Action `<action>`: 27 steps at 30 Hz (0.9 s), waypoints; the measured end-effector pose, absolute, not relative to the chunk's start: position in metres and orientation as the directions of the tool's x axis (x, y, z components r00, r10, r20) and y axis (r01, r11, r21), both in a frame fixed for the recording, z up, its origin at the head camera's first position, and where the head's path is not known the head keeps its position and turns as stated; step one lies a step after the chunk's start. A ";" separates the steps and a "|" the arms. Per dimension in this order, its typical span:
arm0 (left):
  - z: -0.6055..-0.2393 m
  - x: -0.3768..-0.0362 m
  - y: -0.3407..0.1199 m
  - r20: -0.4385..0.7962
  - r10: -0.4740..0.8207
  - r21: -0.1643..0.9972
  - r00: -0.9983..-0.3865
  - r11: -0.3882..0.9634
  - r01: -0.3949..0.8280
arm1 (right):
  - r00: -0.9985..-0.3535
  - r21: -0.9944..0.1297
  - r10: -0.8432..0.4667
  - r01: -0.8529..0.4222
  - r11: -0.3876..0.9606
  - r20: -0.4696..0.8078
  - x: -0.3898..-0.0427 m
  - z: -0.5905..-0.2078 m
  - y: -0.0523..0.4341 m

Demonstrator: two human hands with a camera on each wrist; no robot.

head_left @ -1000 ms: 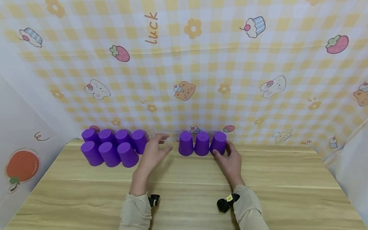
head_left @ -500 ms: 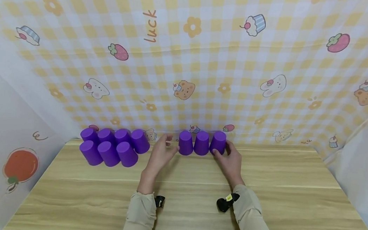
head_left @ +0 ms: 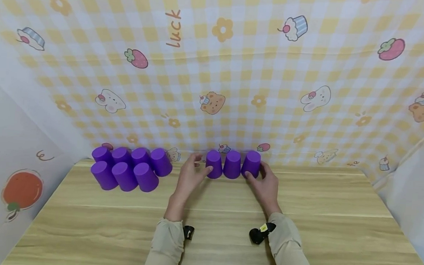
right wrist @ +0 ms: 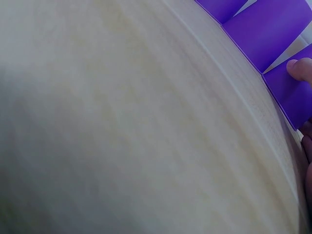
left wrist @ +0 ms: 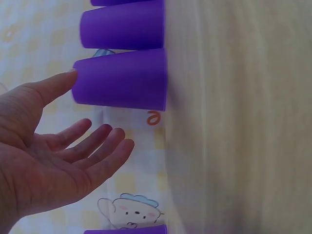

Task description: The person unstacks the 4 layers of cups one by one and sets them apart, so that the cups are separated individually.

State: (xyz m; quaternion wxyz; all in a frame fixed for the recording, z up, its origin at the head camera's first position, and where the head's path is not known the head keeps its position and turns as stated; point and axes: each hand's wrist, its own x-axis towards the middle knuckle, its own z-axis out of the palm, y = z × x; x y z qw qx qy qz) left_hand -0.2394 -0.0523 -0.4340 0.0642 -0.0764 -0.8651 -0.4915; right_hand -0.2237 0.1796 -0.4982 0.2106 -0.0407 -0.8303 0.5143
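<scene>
- At table [head_left: 206,229] back edge: three upturned cups in a row [head_left: 232,165].
- Left hand [head_left: 190,175]: fingers spread, thumb touching left cup [head_left: 214,164].
- Right hand [head_left: 267,185]: fingers curled round right cup [head_left: 251,164].
- Step, likely: squaring the row; next needs an even inward squeeze.

Bright, even, soft light fills the scene, with no glare. Faint shadows lie on the wooden surface [head_left: 229,214] beneath both forearms. The head view is sharp in the middle but bends strongly at the edges, so the checked backdrop [head_left: 237,69] curves overhead. The left wrist view is slightly soft, its wood grain smeared. The right wrist view is mostly blurred wood, darker toward the lower left corner.
</scene>
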 end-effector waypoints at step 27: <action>-0.443 -0.252 -0.035 0.271 0.040 0.891 -0.962 0.368 0.266 | -0.909 -0.875 0.300 -0.124 0.469 0.290 -0.225 -0.499 0.179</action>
